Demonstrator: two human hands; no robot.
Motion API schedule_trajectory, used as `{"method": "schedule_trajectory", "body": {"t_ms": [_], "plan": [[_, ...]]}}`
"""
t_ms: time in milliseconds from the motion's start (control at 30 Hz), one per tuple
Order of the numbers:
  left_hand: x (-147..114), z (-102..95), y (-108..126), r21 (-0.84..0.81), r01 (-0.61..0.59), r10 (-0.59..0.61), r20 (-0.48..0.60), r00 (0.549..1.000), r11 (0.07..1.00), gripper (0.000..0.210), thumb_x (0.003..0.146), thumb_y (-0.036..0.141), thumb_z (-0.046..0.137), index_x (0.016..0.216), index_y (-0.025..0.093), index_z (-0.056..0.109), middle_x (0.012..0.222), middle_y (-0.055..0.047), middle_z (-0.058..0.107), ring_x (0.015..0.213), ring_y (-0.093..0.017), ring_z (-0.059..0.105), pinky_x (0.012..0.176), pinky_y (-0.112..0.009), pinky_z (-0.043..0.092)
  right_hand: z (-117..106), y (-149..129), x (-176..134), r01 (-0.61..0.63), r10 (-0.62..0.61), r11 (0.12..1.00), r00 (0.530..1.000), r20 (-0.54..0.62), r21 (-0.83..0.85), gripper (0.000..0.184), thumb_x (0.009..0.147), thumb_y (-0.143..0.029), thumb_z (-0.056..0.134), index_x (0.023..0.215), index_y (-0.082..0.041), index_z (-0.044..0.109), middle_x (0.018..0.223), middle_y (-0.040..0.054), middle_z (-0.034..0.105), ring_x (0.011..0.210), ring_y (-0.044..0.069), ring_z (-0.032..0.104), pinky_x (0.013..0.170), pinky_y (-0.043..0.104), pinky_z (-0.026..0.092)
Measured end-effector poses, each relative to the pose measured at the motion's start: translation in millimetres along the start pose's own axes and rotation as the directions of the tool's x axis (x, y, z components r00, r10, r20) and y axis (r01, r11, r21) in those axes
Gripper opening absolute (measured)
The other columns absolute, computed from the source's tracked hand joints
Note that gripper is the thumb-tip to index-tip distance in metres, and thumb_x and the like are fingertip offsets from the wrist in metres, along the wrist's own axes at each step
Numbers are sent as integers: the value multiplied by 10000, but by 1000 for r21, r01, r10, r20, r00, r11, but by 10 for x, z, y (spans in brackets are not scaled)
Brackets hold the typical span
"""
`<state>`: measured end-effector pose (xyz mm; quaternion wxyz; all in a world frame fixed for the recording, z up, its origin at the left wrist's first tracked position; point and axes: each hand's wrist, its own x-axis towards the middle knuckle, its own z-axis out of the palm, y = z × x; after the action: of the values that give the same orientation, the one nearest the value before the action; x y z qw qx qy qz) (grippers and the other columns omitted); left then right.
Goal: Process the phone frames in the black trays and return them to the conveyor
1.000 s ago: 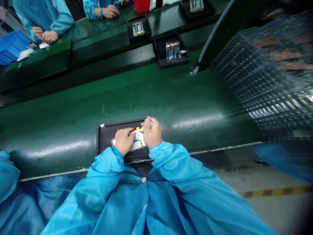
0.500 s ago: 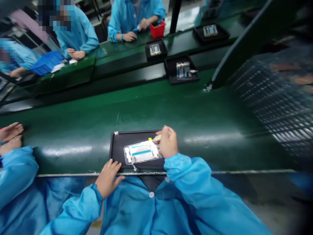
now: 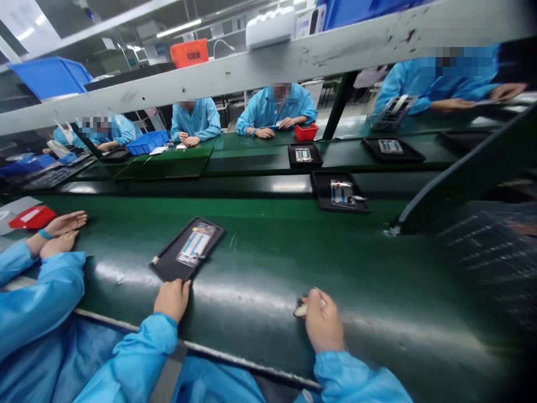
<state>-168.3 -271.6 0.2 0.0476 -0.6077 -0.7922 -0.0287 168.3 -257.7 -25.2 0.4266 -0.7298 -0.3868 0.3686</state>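
Observation:
On the green bench a black tray (image 3: 170, 262) lies turned at an angle, holding a flat phone-like assembly (image 3: 195, 244) with a white middle and blue strips. My left hand (image 3: 172, 301) is closed at the tray's near edge, thumb against its rim and fingertips hidden. Well to the right, my right hand (image 3: 324, 323) closes around a small tool with a pale handle (image 3: 301, 310). Its dark end is near the bench surface; whether it touches I cannot tell. What kind of tool it is does not show clearly.
A co-worker's hands (image 3: 62, 232) rest on the bench at left, near a red bin (image 3: 32, 217). More black trays (image 3: 339, 202) stand along the far line, where people in blue smocks sit. A dark slanted post (image 3: 423, 196) and a mesh basket (image 3: 495, 263) are at right.
The tray has moved from in front of me to the left and farther in, turning as it went, with my left hand at its edge. My right hand has left the phone-like assembly, still holding the tool.

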Motion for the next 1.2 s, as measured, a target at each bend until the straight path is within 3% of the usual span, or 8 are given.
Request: {"method": "schedule_trajectory", "body": {"t_ms": [133,267,367,467,633,800,1067,1200], "plan": [[458,89,-244,-73,276,-281,-64,958,958,386,826,363,342,775,90,612,685,-173,610,736,-319,578,716,-444,443,141,-32,57,22,-21,1000,997,76,-18,654,693,-706,329,981,-142,493,615,54,594,795,251,588,757,377,411],[803,297,-366,-195,352,-387,-184,903,915,466,844,215,215,1132,-50,468,1086,-263,526,1071,-315,475,893,-443,390,208,-75,65,-24,25,999,999,40,-21,686,701,-711,326,1017,-124,488,712,71,609,794,227,582,758,339,402],[938,435,-376,-281,228,-283,-173,943,932,445,833,195,250,1154,-15,476,1191,-203,491,1145,-238,437,967,-338,369,243,-113,69,-38,38,998,999,-7,-55,665,727,-697,319,1031,-128,482,646,45,596,790,229,577,756,334,396],[878,524,-303,-305,1,-46,-138,989,952,367,809,213,340,1053,88,584,1083,-116,591,1064,-219,512,946,-324,405,279,-147,84,-59,53,991,997,-47,-120,647,746,-679,303,1046,-132,474,569,22,572,805,229,570,746,325,394],[290,581,132,-163,-363,340,-154,928,917,342,851,211,328,980,151,639,989,-93,635,967,-242,562,927,-443,405,306,-173,113,-112,87,958,991,-106,-263,587,752,-635,301,1025,-152,490,657,35,607,773,224,568,731,325,384],[-146,537,479,-191,-401,355,-232,905,896,337,851,320,356,969,239,661,1022,-72,628,1005,-266,550,898,-411,457,306,-239,143,-181,159,928,983,-94,-325,521,765,-565,318,1022,-154,508,708,49,620,803,225,567,755,320,381],[27,357,396,-96,-484,470,-133,872,870,425,858,334,287,948,175,670,998,-108,636,968,-295,566,883,-443,446,400,-387,298,-227,216,937,974,-69,-267,503,797,-474,394,1125,-106,494,988,118,583,961,232,530,843,330,388],[42,439,338,-78,-518,501,-162,850,852,438,842,383,295,908,159,666,944,-101,653,910,-277,587,874,-440,430,478,-408,554,-158,174,955,984,43,-249,384,820,-417,418,1061,-145,543,891,58,615,758,166,593,696,259,460]]}}
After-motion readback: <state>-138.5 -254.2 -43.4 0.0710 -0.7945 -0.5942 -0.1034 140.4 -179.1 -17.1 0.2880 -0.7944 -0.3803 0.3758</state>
